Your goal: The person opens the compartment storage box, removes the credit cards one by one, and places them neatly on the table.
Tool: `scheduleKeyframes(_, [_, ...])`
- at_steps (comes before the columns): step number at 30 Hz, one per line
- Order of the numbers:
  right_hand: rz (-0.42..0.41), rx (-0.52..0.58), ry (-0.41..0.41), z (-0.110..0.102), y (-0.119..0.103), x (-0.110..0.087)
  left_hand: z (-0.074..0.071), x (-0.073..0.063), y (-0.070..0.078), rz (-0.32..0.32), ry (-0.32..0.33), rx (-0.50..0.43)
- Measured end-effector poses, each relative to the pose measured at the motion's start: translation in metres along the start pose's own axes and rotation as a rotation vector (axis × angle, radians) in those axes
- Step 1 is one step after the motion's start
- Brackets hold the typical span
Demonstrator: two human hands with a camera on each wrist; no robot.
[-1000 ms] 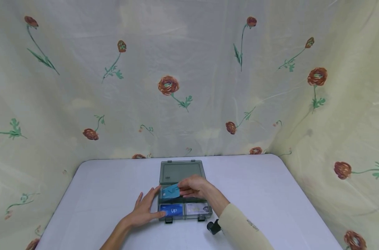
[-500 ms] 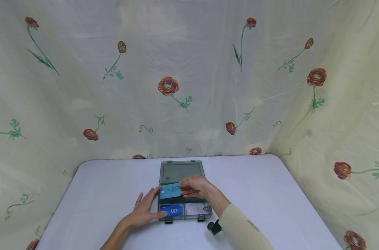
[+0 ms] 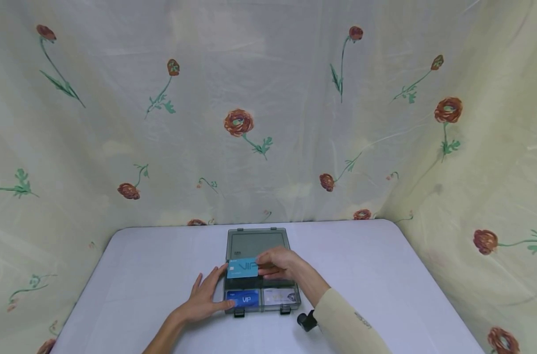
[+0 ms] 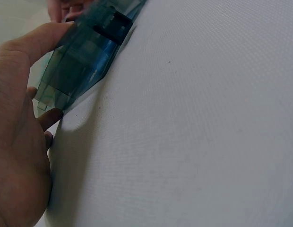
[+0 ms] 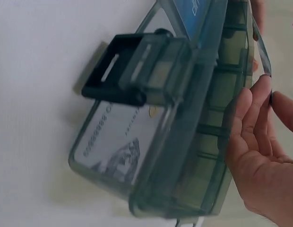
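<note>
A light-blue VIP card [image 3: 242, 268] is pinched at its right end by my right hand [image 3: 279, 264], above the back left compartment of a translucent grey-green card box [image 3: 257, 241]. The box's lid lies folded back, away from me. My left hand [image 3: 202, 296] is spread against the box's left side; its thumb touches the front left corner. In the front compartments lie a dark-blue VIP card [image 3: 245, 298] and a whitish card [image 3: 279, 296]. The right wrist view shows the pinched card nearly edge-on, between thumb and fingers. The right hand partly hides the back right compartment.
The box stands on a white-covered table [image 3: 162, 255]. Two black latches [image 3: 239, 311] stick out at its front edge. Beside the right sleeve [image 3: 348, 322] shows a small black object [image 3: 307, 321]. A flower-printed curtain [image 3: 290, 123] hangs behind and at both sides.
My right hand has shifted slightly right and up with the light-blue card, which now lies more level and shows more of its face. The left hand has stayed in place.
</note>
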State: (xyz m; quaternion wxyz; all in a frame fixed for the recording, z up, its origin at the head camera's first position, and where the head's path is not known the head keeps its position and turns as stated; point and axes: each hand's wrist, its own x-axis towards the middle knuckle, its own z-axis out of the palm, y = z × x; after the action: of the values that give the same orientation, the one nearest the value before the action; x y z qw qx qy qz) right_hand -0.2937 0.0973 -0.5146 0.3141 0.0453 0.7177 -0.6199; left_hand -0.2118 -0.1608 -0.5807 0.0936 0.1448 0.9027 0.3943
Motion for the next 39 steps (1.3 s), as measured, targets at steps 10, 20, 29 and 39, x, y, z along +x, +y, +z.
scheduleKeyframes(10, [-0.015,-0.046,-0.048,-0.019,-0.005,-0.011,-0.001,0.001,-0.001,0.013,-0.001,-0.007])
scheduleKeyframes(20, [-0.030,-0.105,-0.094,-0.046,-0.001,-0.034,-0.002,-0.001,0.001,0.033,-0.001,-0.016])
scheduleKeyframes(29, [-0.018,-0.145,-0.201,-0.057,0.007,-0.057,0.002,-0.001,-0.005,0.045,0.030,-0.018])
scheduleKeyframes(39, [0.006,-0.156,-0.308,-0.058,0.019,-0.073,0.002,-0.001,-0.001,0.047,0.037,-0.019])
